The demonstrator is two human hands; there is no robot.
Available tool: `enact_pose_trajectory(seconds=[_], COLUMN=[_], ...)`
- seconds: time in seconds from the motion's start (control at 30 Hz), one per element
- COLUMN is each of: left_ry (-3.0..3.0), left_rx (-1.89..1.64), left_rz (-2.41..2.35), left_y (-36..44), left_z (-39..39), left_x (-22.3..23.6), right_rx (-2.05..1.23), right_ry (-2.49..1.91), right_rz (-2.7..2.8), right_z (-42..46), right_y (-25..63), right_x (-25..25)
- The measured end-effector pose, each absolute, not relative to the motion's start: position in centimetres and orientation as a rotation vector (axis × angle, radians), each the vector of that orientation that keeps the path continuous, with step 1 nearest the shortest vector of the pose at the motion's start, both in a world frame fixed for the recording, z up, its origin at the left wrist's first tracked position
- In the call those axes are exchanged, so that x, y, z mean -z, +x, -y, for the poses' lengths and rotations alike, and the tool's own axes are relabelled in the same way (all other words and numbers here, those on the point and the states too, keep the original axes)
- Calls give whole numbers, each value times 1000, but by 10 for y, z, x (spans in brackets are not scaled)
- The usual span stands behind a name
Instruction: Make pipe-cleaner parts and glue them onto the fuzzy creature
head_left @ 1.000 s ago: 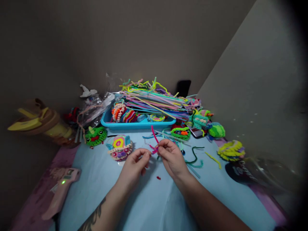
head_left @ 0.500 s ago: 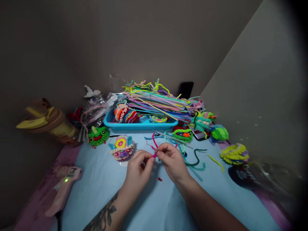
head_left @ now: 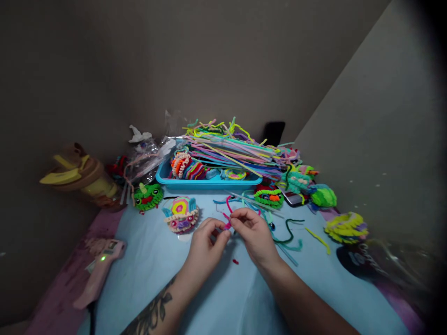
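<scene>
Over the middle of the cloth, a bent magenta pipe cleaner is between my hands, one end standing up past the fingertips. My left hand pinches its lower part between thumb and forefinger. Close against it, my right hand has thumb and forefinger closed on the same pipe cleaner; the exact grip is partly hidden by the fingers. A small red scrap lies on the cloth just below. Left of my hands sits a round, pastel pipe-cleaner figure with a pink-and-yellow centre.
Behind stands a blue tray heaped with pipe cleaners. Green figures and a yellow bundle lie around the light-blue cloth. A pink corded tool with a green light is at left, a tan cup behind it.
The view has swung slightly left, so everything appears a little further right. My left thumb has shifted a little lower on the magenta pipe cleaner; both hands stay together on it.
</scene>
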State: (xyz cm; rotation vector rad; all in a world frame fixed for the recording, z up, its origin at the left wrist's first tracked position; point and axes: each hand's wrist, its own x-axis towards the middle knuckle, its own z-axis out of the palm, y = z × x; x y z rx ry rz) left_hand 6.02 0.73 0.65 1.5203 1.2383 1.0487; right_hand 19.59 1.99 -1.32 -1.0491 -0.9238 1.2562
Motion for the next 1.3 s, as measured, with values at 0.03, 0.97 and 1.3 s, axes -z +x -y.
enact_pose_trajectory(seconds=[0.03, 0.97, 1.3], left_ry=[1552, 736, 661], left_rx=[-1052, -1050, -1131], left_rz=[-1239, -917, -998], left_y=[60, 67, 60], left_z=[-7, -6, -11], left_x=[-7, -6, -3], right_rx=[-1265, -1503, -1393], right_ry=[-1051, -961, -941], right_rz=[924, 850, 982], right_z=[-20, -18, -16], right_y=[196, 197, 193], right_x=[13, 9, 10])
